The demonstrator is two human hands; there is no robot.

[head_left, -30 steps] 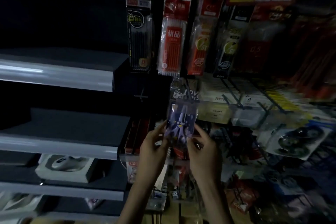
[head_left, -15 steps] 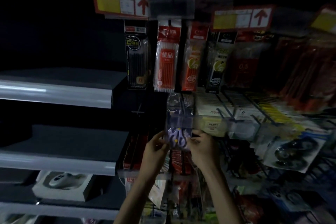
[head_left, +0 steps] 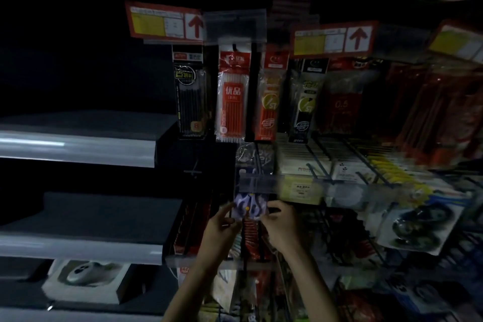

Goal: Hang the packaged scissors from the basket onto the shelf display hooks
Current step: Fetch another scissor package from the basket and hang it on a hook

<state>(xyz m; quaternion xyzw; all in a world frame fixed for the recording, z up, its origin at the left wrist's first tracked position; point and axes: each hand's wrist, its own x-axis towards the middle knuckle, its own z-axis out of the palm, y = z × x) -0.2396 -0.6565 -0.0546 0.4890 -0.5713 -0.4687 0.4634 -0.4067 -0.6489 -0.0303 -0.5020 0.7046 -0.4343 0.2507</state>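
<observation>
You pinch scissors pkg (head_left: 249,207) w/ left hand (head_left: 218,227) & right hand (head_left: 281,227), low edge, up at hook row under clear rail (head_left: 258,183); looks half-hung, more pkgs prob left

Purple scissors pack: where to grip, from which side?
Pinch the flat purple clear-plastic scissors pack by its lower side edges from below, where the left hand and right hand hold it; its upper part runs up behind the clear price strip.
</observation>
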